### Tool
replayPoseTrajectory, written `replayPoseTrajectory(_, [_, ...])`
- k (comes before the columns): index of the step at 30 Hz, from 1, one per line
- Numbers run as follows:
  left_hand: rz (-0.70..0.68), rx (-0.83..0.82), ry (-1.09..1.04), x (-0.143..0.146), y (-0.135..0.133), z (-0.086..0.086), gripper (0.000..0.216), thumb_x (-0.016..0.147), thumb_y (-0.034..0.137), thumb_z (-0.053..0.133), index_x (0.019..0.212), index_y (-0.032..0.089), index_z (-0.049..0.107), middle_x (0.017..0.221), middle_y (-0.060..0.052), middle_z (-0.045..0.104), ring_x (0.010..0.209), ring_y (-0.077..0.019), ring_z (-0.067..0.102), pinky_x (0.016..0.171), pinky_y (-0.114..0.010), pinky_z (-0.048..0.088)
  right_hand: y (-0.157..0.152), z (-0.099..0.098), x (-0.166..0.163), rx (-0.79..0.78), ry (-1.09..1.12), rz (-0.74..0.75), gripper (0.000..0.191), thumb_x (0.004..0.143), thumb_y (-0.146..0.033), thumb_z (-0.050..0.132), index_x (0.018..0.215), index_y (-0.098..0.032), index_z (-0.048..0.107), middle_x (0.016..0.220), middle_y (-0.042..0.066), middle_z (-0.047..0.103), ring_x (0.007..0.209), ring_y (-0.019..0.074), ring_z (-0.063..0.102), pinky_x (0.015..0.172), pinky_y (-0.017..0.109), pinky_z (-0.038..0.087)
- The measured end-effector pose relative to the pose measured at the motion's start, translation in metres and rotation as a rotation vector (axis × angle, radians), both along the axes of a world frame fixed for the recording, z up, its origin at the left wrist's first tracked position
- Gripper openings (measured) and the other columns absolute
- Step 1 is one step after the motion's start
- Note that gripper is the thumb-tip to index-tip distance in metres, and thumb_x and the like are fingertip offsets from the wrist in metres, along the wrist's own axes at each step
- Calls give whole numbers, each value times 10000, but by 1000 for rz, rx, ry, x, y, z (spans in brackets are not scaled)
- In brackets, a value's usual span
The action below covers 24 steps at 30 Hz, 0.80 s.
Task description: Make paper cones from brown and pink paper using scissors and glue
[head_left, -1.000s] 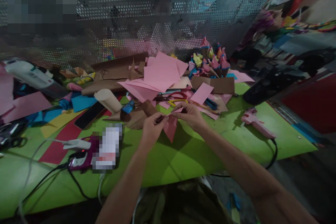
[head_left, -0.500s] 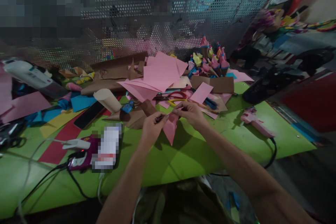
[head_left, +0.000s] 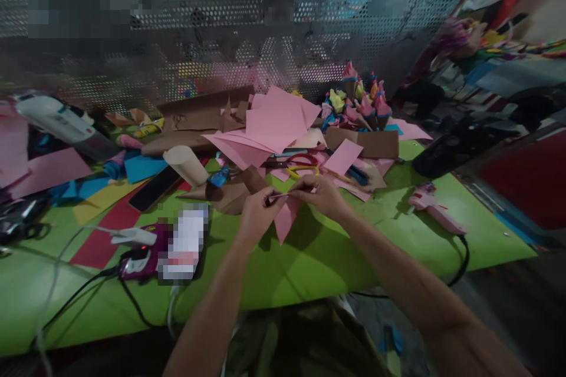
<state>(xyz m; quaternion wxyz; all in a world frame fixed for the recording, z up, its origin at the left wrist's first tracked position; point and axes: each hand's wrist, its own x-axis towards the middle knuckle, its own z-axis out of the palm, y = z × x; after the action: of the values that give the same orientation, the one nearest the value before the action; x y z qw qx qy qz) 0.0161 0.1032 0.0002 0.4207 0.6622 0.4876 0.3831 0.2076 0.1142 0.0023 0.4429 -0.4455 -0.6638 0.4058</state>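
Observation:
A piece of pink paper (head_left: pixel 285 222) hangs point-down between my two hands, above the green tabletop. My left hand (head_left: pixel 260 212) pinches its upper edge on the left. Close beside it, my right hand (head_left: pixel 319 193) pinches the same edge on the right. The fingertips of both hands almost meet at the paper's top, and they hide part of it. Just beyond my hands lie scissors with red handles (head_left: pixel 303 159) and yellow handles (head_left: pixel 303 172). Brown paper pieces (head_left: pixel 234 194) rest beyond my left hand.
A pink glue gun (head_left: pixel 435 209) lies on the right. Stacked pink sheets (head_left: pixel 276 121) and small paper ice-cream cones (head_left: pixel 367 106) sit at the back. On the left are a lit phone (head_left: pixel 186 241), a purple power strip (head_left: pixel 141 262) with cables, and a cardboard tube (head_left: pixel 186 166).
My hands have turned the pink paper slightly, and its lower point has swung a little to the left. My fingertips are closer together. The whole view has shifted slightly.

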Motion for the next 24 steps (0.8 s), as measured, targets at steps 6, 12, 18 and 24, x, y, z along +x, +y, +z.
replayPoseTrajectory(6, [30,-67,-162,2,1,6,271,832,437,609,718,192,595,702,10,596,715,-153,529,672,-253,415,2,-2,1,-30,113,-68,257,769,-452,747,737,-198,721,725,28,694,693,172,601,642,296,457])
replayPoseTrajectory(12, [43,-7,-68,3,0,3,196,837,365,617,762,190,664,735,-8,663,741,-171,570,691,-272,419,-1,1,-1,-38,23,-12,246,772,-446,755,748,-203,727,703,16,685,652,152,573,619,280,435])
replayPoseTrajectory(18, [7,-39,-44,6,0,-1,190,820,368,639,774,185,656,697,15,610,701,-153,532,662,-266,400,0,-7,-3,-77,96,-38,213,751,-397,753,715,-195,696,664,4,660,617,143,548,582,270,411])
replayPoseTrajectory(24, [24,-68,-65,6,1,-2,114,750,290,682,759,184,642,699,23,605,690,-148,531,646,-258,408,0,-7,-5,-50,118,-77,200,756,-391,736,715,-200,692,670,3,654,637,150,547,592,279,413])
